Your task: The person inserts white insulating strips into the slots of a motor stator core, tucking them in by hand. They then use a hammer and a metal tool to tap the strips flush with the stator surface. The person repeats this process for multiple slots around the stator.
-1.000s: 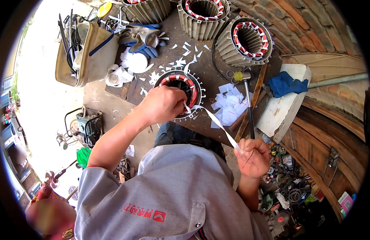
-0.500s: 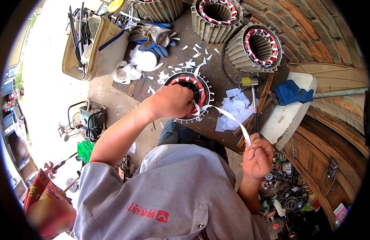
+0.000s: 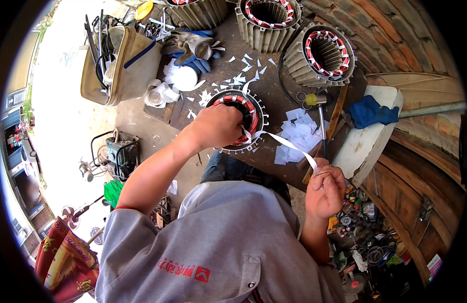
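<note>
With a closed grip, the right hand (image 3: 325, 194) is pinching a white strip (image 3: 291, 145) running to the round motor part (image 3: 260, 113) on the surface (image 3: 261, 165). The left hand (image 3: 218, 127) is hiding its grip: I cannot tell.

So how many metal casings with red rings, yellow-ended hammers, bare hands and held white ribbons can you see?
Metal casings with red rings: 4
Yellow-ended hammers: 1
Bare hands: 2
Held white ribbons: 1
Total: 8
</note>
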Demonstrator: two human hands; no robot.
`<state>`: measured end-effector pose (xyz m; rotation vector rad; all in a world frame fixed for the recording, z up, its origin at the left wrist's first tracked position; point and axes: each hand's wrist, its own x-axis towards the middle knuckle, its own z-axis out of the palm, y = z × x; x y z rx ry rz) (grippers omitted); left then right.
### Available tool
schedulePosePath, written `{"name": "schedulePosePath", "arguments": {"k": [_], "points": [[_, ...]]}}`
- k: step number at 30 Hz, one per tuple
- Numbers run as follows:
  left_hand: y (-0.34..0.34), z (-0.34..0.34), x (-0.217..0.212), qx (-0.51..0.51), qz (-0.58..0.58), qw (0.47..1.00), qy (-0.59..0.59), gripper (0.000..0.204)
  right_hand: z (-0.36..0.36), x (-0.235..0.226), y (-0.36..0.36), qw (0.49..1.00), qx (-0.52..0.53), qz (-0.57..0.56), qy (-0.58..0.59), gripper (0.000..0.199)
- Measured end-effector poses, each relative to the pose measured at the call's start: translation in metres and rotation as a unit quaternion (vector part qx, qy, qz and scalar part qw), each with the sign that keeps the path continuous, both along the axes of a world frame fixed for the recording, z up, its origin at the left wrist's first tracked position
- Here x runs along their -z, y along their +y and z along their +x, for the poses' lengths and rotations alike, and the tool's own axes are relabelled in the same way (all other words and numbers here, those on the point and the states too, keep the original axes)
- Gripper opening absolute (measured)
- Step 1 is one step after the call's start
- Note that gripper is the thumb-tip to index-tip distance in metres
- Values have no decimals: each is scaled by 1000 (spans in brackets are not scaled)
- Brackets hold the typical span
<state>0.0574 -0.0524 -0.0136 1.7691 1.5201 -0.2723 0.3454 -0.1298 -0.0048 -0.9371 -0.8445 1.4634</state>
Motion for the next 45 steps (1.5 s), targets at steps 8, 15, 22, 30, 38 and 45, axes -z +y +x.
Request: {"name": "schedulePosePath", "arguments": {"k": [8,15,22,30,38,45], "points": [[8,5,-5,43,-30,998,25,22,-12,10,20,982,-54,-58,169,19],[-15,6,1,33,75,996,32,15,-34,38,49,941,-208,-12,-266,25],[-36,10,-9,-83,131,984,-87,7,-38,59,56,850,-392,-226,-270,25],[-69,9,-4,-23,257,949,-183,32,-36,54,61,905,-317,-271,86,33],[-75,6,17,1,313,938,-152,40,-6,19,126,896,-182,-254,317,34],[-76,10,36,-14,420,893,-162,47,-30,22,123,945,-140,-204,216,40]]}}
